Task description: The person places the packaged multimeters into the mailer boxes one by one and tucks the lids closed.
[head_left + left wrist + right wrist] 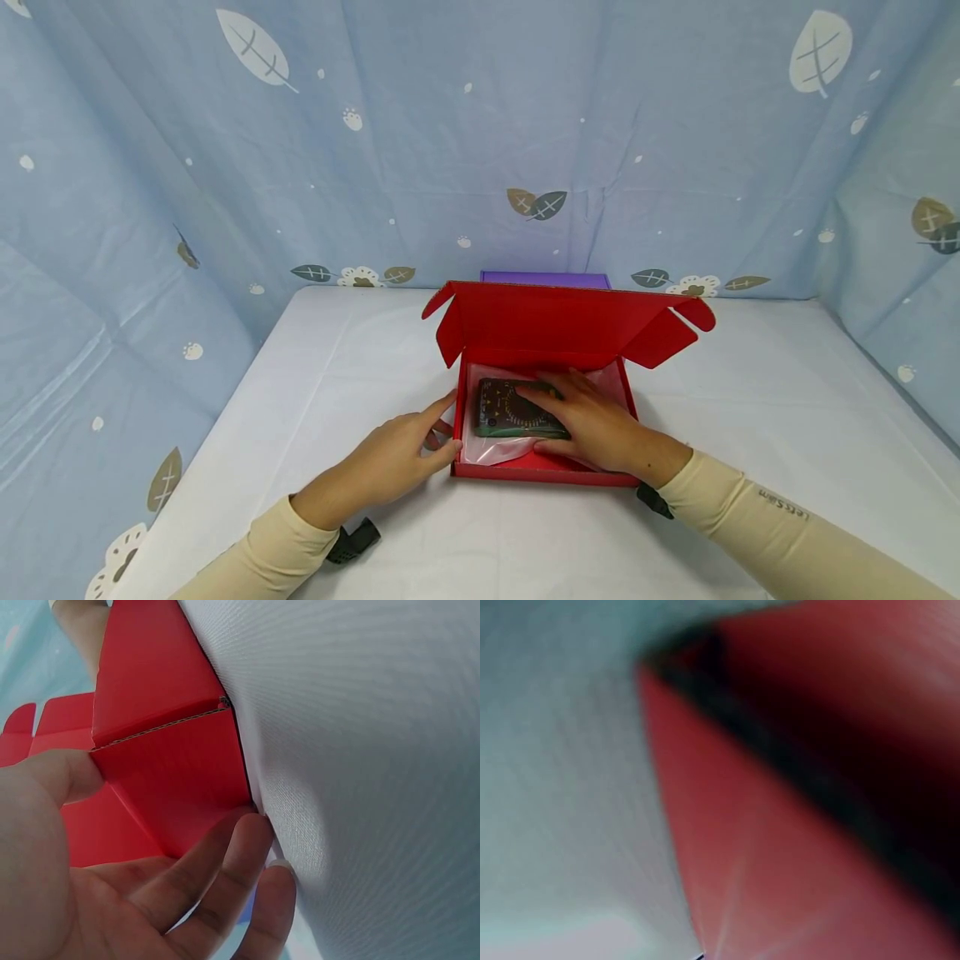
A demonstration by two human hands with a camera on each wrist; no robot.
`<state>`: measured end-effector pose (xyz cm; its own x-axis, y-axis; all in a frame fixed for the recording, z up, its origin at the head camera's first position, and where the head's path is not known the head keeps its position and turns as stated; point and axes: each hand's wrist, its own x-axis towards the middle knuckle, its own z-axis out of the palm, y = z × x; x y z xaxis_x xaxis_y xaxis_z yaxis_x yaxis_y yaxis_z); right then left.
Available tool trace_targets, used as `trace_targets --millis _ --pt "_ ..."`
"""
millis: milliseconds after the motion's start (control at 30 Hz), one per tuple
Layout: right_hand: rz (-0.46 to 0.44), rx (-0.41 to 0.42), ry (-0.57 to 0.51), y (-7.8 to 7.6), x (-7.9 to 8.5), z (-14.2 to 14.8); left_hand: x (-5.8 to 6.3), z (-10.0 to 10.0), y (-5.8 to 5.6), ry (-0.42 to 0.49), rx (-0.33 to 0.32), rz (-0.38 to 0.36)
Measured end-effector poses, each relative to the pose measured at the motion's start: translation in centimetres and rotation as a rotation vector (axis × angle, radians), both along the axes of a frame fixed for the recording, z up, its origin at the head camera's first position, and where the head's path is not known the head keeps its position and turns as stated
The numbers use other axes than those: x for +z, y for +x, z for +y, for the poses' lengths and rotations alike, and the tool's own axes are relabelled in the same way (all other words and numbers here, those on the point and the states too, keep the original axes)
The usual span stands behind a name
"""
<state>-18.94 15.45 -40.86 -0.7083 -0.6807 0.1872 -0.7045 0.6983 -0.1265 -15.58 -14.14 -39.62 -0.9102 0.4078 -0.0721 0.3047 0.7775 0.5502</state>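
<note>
A black-faced multimeter [504, 406] with a green edge lies on clear plastic wrap [487, 450] inside an open red box [543, 475]. My right hand [592, 421] holds the multimeter from the right. Its index finger lies over the dial, with thumb and other fingers at the near and far edges. That hand hides the right end of the meter. At the box's left wall, my left hand [397, 458] rests from outside, thumb by the near corner and index finger farther back. In the left wrist view, loosely bent fingers [225, 877] touch the box side [180, 780] near the table.
Behind the box rises its raised lid [540, 321] with side flaps spread. A purple box [547, 279] stands beyond it, mostly hidden. The white-covered table [360, 350] meets a blue leaf-print curtain [450, 150]. The right wrist view is blurred, showing a red box corner [705, 802].
</note>
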Motion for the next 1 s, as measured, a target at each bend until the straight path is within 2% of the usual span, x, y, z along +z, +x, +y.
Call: trace_targets --millis 267,633,1000 --pt "-0.008 0.003 0.022 0.3 0.3 0.2 0.0 0.0 0.1 -0.009 0.008 0.005" --pt "-0.051 -0.136 -0.185 2.0 2.5 1.5 0.2 0.1 0.1 -0.015 0.005 0.003" --pt "0.011 -0.152 -0.302 3.4 3.6 2.6 0.1 0.1 0.0 -0.020 0.004 0.007"
